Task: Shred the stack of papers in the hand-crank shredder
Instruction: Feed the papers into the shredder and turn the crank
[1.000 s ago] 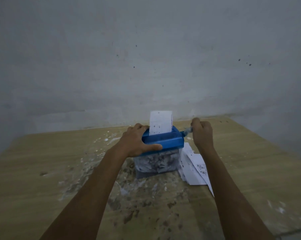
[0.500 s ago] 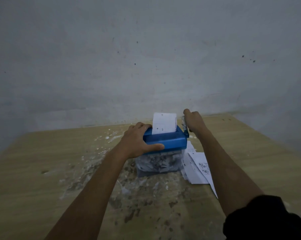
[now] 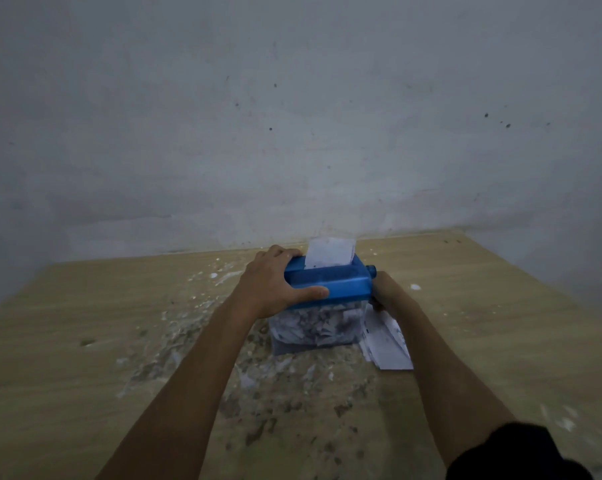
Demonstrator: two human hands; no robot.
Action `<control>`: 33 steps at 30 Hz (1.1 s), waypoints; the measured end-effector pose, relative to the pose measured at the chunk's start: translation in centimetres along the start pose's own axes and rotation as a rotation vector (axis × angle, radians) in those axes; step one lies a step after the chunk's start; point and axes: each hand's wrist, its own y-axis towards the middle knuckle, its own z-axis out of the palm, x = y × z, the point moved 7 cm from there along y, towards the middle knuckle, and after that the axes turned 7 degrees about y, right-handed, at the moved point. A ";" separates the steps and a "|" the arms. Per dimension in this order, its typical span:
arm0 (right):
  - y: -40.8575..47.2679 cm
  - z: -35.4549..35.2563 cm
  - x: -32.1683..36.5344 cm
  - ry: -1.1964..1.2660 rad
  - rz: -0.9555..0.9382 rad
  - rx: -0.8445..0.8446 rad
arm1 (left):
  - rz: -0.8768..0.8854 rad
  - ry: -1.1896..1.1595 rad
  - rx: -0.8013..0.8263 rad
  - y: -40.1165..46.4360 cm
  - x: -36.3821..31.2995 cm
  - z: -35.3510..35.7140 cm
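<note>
A small hand-crank shredder (image 3: pixel 341 284) with a blue top and a clear bin full of shreds (image 3: pixel 318 325) stands in the middle of the wooden table (image 3: pixel 85 341). A white sheet (image 3: pixel 329 252) sticks up from its slot. My left hand (image 3: pixel 271 282) grips the blue top from the left, thumb across the front. My right hand (image 3: pixel 384 292) sits low at the shredder's right side, curled round the crank handle, which it mostly hides. A stack of white papers (image 3: pixel 386 344) lies right of the bin, partly under my right forearm.
Paper scraps and dark stains (image 3: pixel 258 393) litter the table in front of and left of the shredder. A grey wall (image 3: pixel 292 133) rises right behind the table's far edge. A dark sleeve (image 3: pixel 521 452) shows at the lower right.
My right hand has swung the crank from above the shredder's right end down to low beside the bin. The sheet sits lower in the slot. My left hand holds still.
</note>
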 end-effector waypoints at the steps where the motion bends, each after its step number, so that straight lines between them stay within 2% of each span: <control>1: -0.4 -0.1 -0.4 -0.001 -0.005 -0.018 | -0.003 0.006 0.001 0.0 0.0 0.0; 5: -2.2 -0.3 -0.7 -0.131 -0.153 -0.139 | -0.018 0.010 0.012 0.0 0.0 -0.2; 8: -4.2 -0.2 -0.9 -0.048 -0.409 -0.192 | -0.018 0.005 0.018 0.0 -0.1 -0.1; 10: -5.2 -0.5 -0.9 -0.032 -0.543 -0.166 | -0.021 0.014 0.012 -0.1 -0.3 -0.1; 13: -6.1 -0.6 -1.3 -0.227 -0.599 -0.109 | -0.023 0.029 0.008 0.0 -0.3 -0.2; 17: -6.8 0.1 -1.7 -0.471 -0.643 -0.131 | -0.030 0.035 0.022 -0.1 -0.4 -0.3; 21: -7.9 -0.4 -1.4 -0.489 -0.708 -0.178 | -0.035 0.039 0.027 -0.2 -0.5 -0.3; 25: -9.2 -1.6 0.2 -0.450 -0.812 -0.354 | -0.021 0.060 0.045 0.0 -0.4 -0.3; 31: -9.5 -3.2 3.4 -0.347 -0.843 -0.671 | 0.004 0.082 0.078 0.1 -0.3 -0.1; 33: -9.2 -3.9 4.6 -0.321 -0.847 -0.717 | 0.014 0.079 0.091 0.1 -0.3 -0.1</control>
